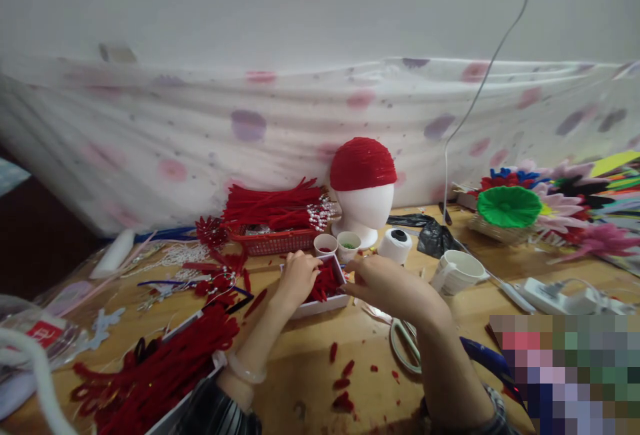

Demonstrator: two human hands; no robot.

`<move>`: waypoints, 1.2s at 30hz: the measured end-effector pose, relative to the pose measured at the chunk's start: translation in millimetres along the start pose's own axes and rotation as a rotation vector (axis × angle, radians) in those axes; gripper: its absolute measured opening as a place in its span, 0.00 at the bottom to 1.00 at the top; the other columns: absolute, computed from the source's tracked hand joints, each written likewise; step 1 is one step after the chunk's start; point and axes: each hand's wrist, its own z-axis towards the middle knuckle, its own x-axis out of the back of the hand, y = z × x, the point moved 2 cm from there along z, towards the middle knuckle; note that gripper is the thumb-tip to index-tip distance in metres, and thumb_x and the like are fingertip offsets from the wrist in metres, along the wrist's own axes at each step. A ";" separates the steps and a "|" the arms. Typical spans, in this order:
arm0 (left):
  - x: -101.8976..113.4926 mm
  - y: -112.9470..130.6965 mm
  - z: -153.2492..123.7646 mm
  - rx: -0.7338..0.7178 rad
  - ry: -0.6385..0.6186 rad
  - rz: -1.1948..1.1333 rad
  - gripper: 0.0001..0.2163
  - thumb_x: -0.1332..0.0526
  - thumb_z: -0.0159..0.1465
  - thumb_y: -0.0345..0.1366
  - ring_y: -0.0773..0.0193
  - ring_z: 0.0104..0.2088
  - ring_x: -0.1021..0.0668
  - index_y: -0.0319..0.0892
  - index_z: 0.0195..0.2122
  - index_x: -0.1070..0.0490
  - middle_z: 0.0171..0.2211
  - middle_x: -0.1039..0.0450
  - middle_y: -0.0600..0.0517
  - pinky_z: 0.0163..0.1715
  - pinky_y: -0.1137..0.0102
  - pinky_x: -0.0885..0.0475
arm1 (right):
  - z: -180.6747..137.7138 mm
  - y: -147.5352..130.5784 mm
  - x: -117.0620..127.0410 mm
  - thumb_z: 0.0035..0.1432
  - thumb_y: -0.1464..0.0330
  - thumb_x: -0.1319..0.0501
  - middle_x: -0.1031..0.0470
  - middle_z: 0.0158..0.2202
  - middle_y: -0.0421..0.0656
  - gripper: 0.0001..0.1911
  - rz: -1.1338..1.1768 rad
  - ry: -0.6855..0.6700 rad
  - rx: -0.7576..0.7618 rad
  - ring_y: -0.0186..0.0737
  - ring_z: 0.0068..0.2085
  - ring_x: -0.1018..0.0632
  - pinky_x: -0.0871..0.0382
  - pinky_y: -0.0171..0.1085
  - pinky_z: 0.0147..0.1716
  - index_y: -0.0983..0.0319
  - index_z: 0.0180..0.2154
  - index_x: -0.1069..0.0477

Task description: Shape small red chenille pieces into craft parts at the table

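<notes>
Fuzzy red scraps [342,400] litter wood; both hands' curled fingers [305,268] pinch pieces in a white box [320,304].

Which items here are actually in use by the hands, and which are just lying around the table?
In use: left hand and right hand at the white tray of red pieces.

Lying about: scissors, white mug, thread spool, foam head with red cap, red basket, green flower.
</notes>
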 end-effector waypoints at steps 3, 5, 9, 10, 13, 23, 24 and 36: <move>3.3 -1.0 1.5 0.037 0.099 -0.153 0.13 0.42 0.59 0.26 0.55 0.40 0.23 0.42 0.42 0.24 0.35 0.20 0.47 0.47 0.57 0.33 | 5.5 2.8 0.8 0.53 0.71 0.37 0.30 0.19 0.41 0.06 0.062 0.003 0.011 0.33 0.20 0.33 0.48 0.34 0.21 0.62 0.25 0.27; 13.4 0.5 0.9 0.097 0.190 -0.402 0.12 0.42 0.58 0.26 0.59 0.37 0.22 0.41 0.43 0.26 0.33 0.21 0.49 0.44 0.61 0.30 | 12.4 1.6 2.5 0.55 0.70 0.39 0.28 0.20 0.40 0.07 0.157 0.042 0.030 0.34 0.21 0.32 0.47 0.34 0.21 0.62 0.26 0.26; 42.1 16.5 -8.7 0.137 0.330 -0.941 0.10 0.37 0.56 0.32 0.64 0.32 0.21 0.39 0.39 0.29 0.31 0.23 0.51 0.35 0.69 0.25 | 27.5 -3.0 2.5 0.60 0.63 0.42 0.21 0.31 0.45 0.12 0.592 0.232 -0.007 0.37 0.29 0.24 0.35 0.33 0.25 0.63 0.38 0.23; 48.8 21.9 -12.5 0.119 0.355 -0.995 0.10 0.37 0.57 0.34 0.65 0.31 0.21 0.39 0.40 0.30 0.30 0.24 0.51 0.35 0.70 0.25 | 30.6 -4.8 0.2 0.60 0.61 0.41 0.20 0.33 0.46 0.14 0.730 0.240 -0.010 0.38 0.30 0.23 0.32 0.33 0.26 0.63 0.39 0.23; 61.1 32.2 -22.2 0.105 0.403 -1.021 0.09 0.37 0.58 0.35 0.65 0.32 0.21 0.39 0.39 0.30 0.31 0.24 0.51 0.35 0.71 0.25 | 37.5 -10.8 -10.6 0.54 0.57 0.36 0.21 0.29 0.44 0.19 1.108 0.198 -0.006 0.38 0.28 0.22 0.28 0.34 0.25 0.64 0.41 0.23; 65.6 33.5 -23.4 0.158 0.423 -1.186 0.19 0.32 0.54 0.39 0.63 0.39 0.21 0.39 0.44 0.33 0.38 0.25 0.48 0.41 0.68 0.24 | 38.2 -20.0 -14.1 0.56 0.69 0.39 0.19 0.35 0.46 0.08 0.961 0.584 0.245 0.42 0.36 0.20 0.23 0.41 0.36 0.61 0.37 0.21; 66.5 35.9 -24.5 0.179 0.415 -1.221 0.21 0.30 0.52 0.38 0.62 0.41 0.21 0.40 0.44 0.33 0.40 0.25 0.47 0.43 0.67 0.24 | 35.0 -23.0 -11.3 0.57 0.72 0.41 0.19 0.38 0.47 0.09 0.823 0.666 0.331 0.42 0.39 0.20 0.23 0.41 0.39 0.60 0.37 0.21; 81.3 44.6 -40.4 -0.069 0.379 -1.420 0.30 0.25 0.42 0.27 0.59 0.50 0.25 0.46 0.47 0.29 0.47 0.26 0.50 0.50 0.67 0.29 | 8.8 -35.1 8.8 0.60 0.74 0.42 0.23 0.38 0.45 0.10 0.827 0.719 0.480 0.37 0.37 0.22 0.25 0.34 0.33 0.61 0.42 0.26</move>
